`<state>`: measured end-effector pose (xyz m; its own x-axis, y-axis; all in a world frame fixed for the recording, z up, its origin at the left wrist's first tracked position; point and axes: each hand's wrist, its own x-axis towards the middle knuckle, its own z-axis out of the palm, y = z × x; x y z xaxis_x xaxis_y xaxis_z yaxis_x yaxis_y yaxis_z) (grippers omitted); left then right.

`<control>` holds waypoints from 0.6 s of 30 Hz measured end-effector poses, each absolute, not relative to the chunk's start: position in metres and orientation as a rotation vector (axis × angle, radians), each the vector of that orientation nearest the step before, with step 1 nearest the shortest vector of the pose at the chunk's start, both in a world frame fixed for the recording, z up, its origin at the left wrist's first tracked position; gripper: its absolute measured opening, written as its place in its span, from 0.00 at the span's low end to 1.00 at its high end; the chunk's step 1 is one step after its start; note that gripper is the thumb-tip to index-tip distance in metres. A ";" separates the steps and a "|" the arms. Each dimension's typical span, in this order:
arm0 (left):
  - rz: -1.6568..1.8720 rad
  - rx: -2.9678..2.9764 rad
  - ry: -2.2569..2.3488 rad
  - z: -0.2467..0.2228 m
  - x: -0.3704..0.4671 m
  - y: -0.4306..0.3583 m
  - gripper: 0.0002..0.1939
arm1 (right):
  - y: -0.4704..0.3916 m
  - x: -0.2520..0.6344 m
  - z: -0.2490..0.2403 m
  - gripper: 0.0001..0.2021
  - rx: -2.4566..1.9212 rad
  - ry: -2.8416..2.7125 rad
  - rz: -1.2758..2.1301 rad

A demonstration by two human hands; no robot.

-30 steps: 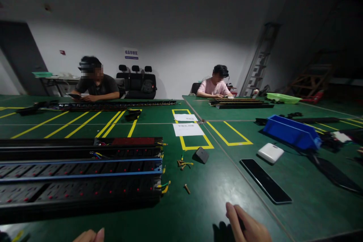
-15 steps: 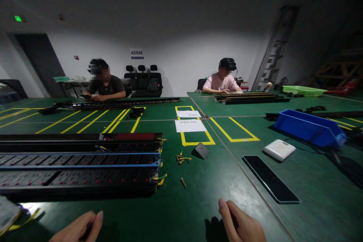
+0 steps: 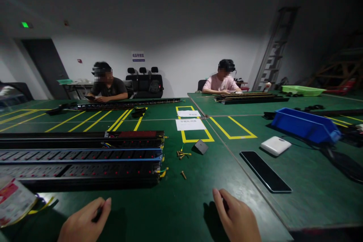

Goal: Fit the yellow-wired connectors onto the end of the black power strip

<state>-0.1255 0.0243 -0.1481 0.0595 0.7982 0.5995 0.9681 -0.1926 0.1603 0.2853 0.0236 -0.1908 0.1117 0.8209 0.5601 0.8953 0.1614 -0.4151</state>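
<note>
My left hand [image 3: 85,221] is over the near edge of the green table [image 3: 176,211], its fingers curled in and nothing visible in them. To the right, my right hand [image 3: 236,215] is also loosely closed, with nothing visible in it. Beyond my left hand lie long black socket strips [image 3: 93,172], with coloured wires at their right ends. Between and beyond my hands are a lone screw [image 3: 183,175], several more screws [image 3: 180,155] with a yellow-green wire, and a small dark block [image 3: 201,147]. A phone [image 3: 265,172] lies beyond my right hand.
A white box-like device [image 3: 275,145] and a blue bin [image 3: 306,125] are at the right. A printed tub [image 3: 15,202] stands at the near left. Two people [image 3: 109,87] [image 3: 221,82] sit across the table near more strips [image 3: 252,98].
The view has shifted, so more of the tub and of both my hands shows. My hands sit slightly higher in the picture, still curled.
</note>
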 end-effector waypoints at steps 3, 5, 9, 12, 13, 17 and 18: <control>-0.825 -2.081 -1.824 -0.147 -0.128 0.024 0.21 | 0.024 0.284 -0.191 0.27 -1.674 -1.698 -0.133; -0.843 -2.083 -1.837 -0.146 -0.128 0.025 0.21 | 0.025 0.284 -0.191 0.27 -1.674 -1.704 -0.135; -0.859 -2.091 -1.865 -0.143 -0.126 0.025 0.20 | 0.026 0.284 -0.190 0.28 -1.673 -1.713 -0.141; -0.816 -2.104 -1.893 -0.140 -0.125 0.025 0.19 | 0.025 0.284 -0.190 0.28 -1.694 -1.706 -0.150; -0.805 -2.108 -1.895 -0.139 -0.125 0.024 0.20 | 0.025 0.284 -0.189 0.27 -1.700 -1.705 -0.154; -0.763 -2.095 -1.913 -0.139 -0.126 0.025 0.20 | 0.025 0.284 -0.189 0.27 -1.724 -1.728 -0.154; -0.744 -2.096 -1.913 -0.140 -0.127 0.025 0.20 | 0.025 0.284 -0.189 0.27 -1.731 -1.732 -0.151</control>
<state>-0.1268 0.0246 -0.1402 0.0316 0.8694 0.4931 0.9741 -0.1372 0.1795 0.2842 0.0248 -0.1887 0.1100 0.8436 0.5256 0.9219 0.1110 -0.3711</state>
